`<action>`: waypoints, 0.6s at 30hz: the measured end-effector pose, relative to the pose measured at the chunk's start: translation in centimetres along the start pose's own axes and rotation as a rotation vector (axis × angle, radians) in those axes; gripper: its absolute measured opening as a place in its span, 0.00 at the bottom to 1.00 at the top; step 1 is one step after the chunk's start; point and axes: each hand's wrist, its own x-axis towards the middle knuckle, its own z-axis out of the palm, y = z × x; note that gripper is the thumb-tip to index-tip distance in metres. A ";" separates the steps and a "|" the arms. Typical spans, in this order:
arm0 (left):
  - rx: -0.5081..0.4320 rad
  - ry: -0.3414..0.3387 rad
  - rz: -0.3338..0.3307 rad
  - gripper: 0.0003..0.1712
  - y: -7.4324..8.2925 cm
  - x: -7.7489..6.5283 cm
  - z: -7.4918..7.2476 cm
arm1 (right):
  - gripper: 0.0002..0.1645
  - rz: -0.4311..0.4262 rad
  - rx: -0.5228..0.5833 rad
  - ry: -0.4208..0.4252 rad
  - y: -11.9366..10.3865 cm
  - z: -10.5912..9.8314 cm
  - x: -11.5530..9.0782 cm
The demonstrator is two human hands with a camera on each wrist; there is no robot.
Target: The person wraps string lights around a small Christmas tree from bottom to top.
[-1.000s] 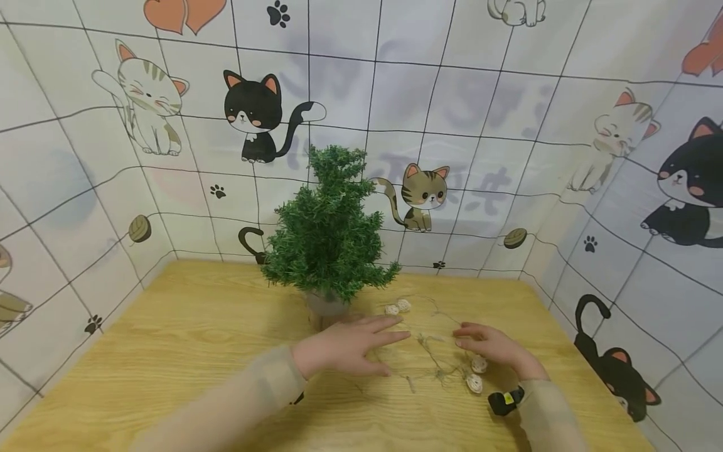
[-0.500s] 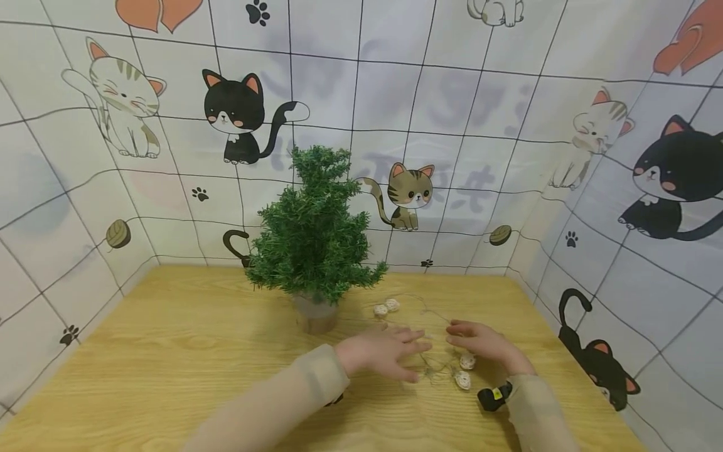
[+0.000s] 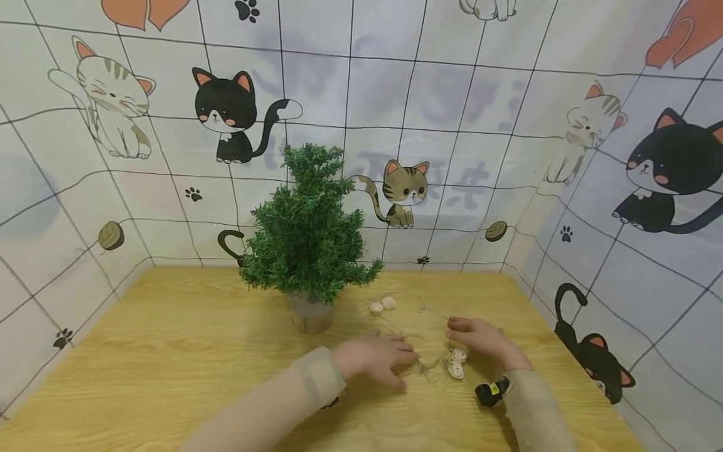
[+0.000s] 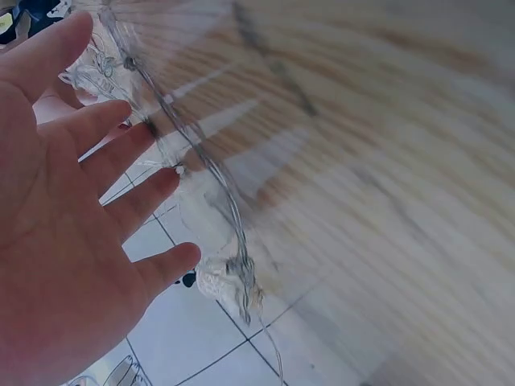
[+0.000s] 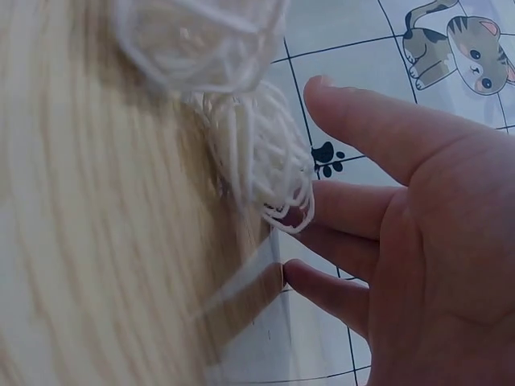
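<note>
Head view: my left hand (image 3: 375,361), fingers spread wide, near wire (image 4: 213,165) on table (image 3: 186,339). My right hand (image 3: 486,342), thumb and fingers wide apart, just beside white balls (image 3: 456,370). Two more balls (image 3: 388,303) near tree (image 3: 307,232).

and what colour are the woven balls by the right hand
Off-white; the woven balls show best in the right wrist view.
</note>
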 end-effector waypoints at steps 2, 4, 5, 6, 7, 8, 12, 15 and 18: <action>0.016 0.008 -0.002 0.40 -0.2 -0.5 0.0 | 0.33 0.005 0.004 -0.002 0.1 0.0 0.0; 0.038 0.015 -0.004 0.38 -0.3 -0.9 0.0 | 0.33 0.009 0.009 -0.005 0.2 0.0 0.1; 0.057 0.024 -0.003 0.36 -0.4 -1.2 -0.1 | 0.34 0.011 0.010 -0.006 0.2 -0.1 0.1; 0.080 0.036 -0.001 0.34 -0.4 -1.4 -0.1 | 0.34 0.011 0.013 -0.007 0.3 -0.1 0.1; 0.100 0.048 0.006 0.30 -0.5 -1.7 -0.1 | 0.34 0.009 0.019 -0.009 0.2 -0.1 0.1; 0.112 0.063 0.013 0.25 -0.5 -1.9 -0.1 | 0.34 0.006 0.027 -0.012 0.2 -0.1 0.1; 0.118 0.104 0.022 0.14 -0.5 -3.2 -0.2 | 0.35 -0.010 0.061 -0.032 0.1 -0.1 0.1; 0.103 0.121 0.026 0.18 -0.4 -4.3 0.0 | 0.36 -0.008 0.066 -0.040 -0.1 -0.1 0.1; 0.091 0.135 0.039 0.19 -0.4 -5.4 0.1 | 0.36 -0.007 0.064 -0.044 -0.1 -0.1 0.1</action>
